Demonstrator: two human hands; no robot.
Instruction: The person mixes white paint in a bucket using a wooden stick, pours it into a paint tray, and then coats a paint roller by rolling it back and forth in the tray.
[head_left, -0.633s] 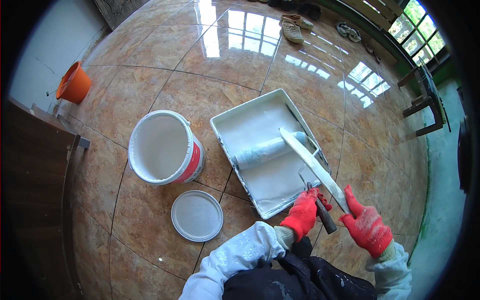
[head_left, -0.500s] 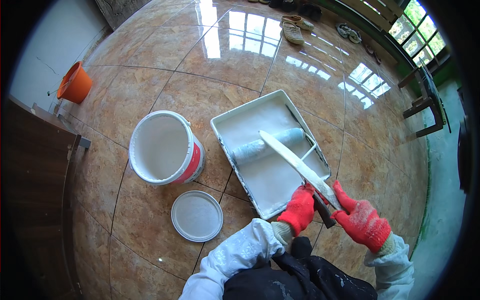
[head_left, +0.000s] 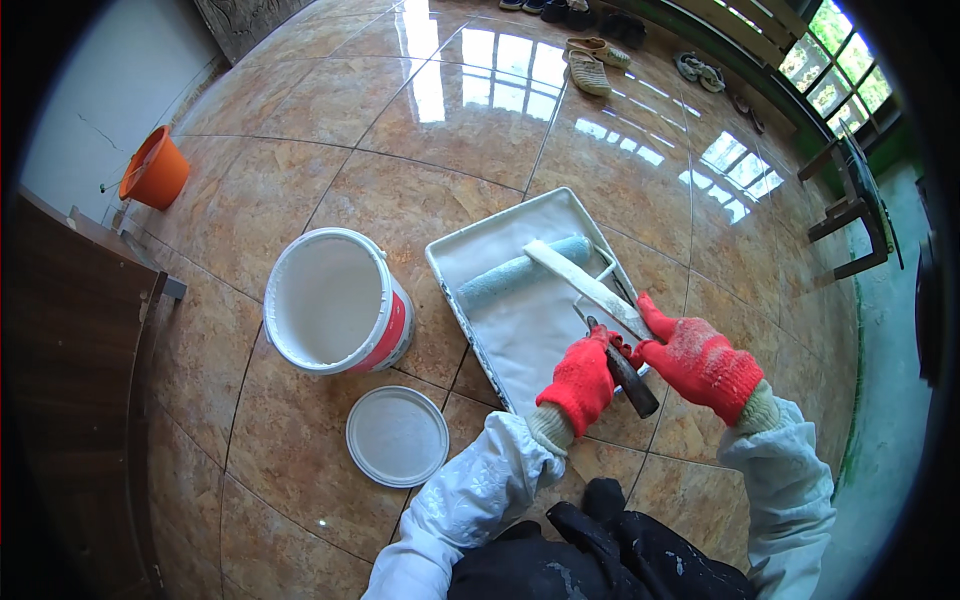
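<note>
A paint roller (head_left: 525,270) with a pale, wet sleeve lies slantwise in a white paint tray (head_left: 478,356) full of white paint. My left hand (head_left: 578,385), in a red glove, is closed round the roller's dark handle near the tray's right side. In my red-gloved right hand (head_left: 705,362) is a flat, paint-coated stick (head_left: 590,286). The stick reaches over the tray, its far end against or just above the roller sleeve; I cannot tell which. Both hands are close together, and the fingers of the left are partly hidden.
Left of the tray stands a white paint bucket (head_left: 330,300) with a red label, its round lid (head_left: 397,436) flat on the tiles nearby. An orange bucket (head_left: 155,168) is by the wall. Shoes (head_left: 590,72) line the far side. A dark cabinet (head_left: 80,400) borders the left.
Both hands have moved away from my body. The roller has shifted slightly farther up the tray, and the stick's far end has moved with it.
</note>
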